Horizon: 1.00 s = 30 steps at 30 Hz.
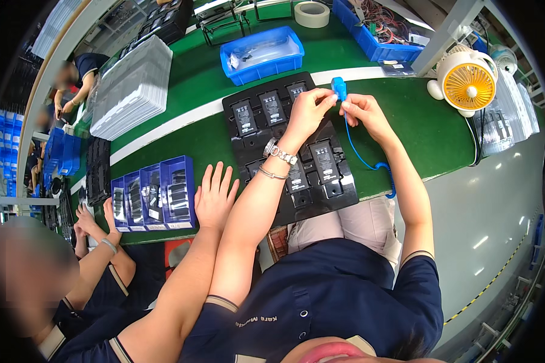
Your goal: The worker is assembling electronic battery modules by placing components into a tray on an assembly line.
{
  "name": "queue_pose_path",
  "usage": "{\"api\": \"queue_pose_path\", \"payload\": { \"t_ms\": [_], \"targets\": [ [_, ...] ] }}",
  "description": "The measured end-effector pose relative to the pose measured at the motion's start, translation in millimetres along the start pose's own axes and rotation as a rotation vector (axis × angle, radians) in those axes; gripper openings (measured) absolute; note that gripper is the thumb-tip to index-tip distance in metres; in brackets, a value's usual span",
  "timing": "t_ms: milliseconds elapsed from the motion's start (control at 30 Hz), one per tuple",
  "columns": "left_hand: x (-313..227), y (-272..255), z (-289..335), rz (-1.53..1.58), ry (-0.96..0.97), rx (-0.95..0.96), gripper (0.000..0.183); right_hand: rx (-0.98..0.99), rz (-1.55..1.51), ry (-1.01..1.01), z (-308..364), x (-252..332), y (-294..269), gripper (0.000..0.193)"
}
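A blue anti-static wrist strap [339, 89] is held up over the far right corner of a black tray [257, 144]. My left hand [310, 109], with a watch and a bracelet on its wrist, pinches the strap from the left. The fingers of my right hand [367, 115] are closed on its lower end, where a thin blue cord [355, 147] hangs down to a coiled part by the table's front edge. Several flat black batteries [324, 161] lie in the tray's slots; my left forearm hides part of the tray.
A co-worker's hand [215, 196] lies flat beside my left arm, near a blue divided bin [191, 181] of dark parts. Beyond the tray stand a blue box [262, 54], stacked pale trays [133, 88] and a tape roll [312, 14]. An orange-and-white fan [468, 81] stands at right.
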<state>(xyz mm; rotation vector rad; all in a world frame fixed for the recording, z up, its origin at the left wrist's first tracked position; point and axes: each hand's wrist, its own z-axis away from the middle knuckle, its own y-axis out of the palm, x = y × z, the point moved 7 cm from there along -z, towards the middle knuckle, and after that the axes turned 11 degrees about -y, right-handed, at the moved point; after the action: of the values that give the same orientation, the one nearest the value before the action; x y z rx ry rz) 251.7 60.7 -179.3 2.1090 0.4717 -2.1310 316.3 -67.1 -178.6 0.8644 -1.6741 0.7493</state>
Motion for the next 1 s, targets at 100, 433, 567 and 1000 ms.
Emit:
{"api": "queue_pose_path", "payload": {
  "t_ms": [100, 433, 567, 1000],
  "targets": [
    [-4.1, 1.4, 2.1, -0.015, -0.002, -0.003, 0.025, -0.006, -0.034, 0.013, 0.8, -2.0, -0.5, 0.027],
    [-8.4, 4.1, 3.2, -0.109, 0.194, -0.172, 0.022, 0.000, -0.009, 0.059, 3.6, -5.1, -3.2, 0.025],
    [-11.1, 1.9, 5.6, -0.255, 0.156, -0.185, 0.020, 0.014, 0.001, 0.091, 2.1, -11.3, -2.7, 0.026],
    [-17.4, -0.2, 12.0, -0.237, 0.169, -0.233, 0.021, -0.019, -0.048, 0.108, 0.2, -12.5, -1.0, 0.030]
  ]
}}
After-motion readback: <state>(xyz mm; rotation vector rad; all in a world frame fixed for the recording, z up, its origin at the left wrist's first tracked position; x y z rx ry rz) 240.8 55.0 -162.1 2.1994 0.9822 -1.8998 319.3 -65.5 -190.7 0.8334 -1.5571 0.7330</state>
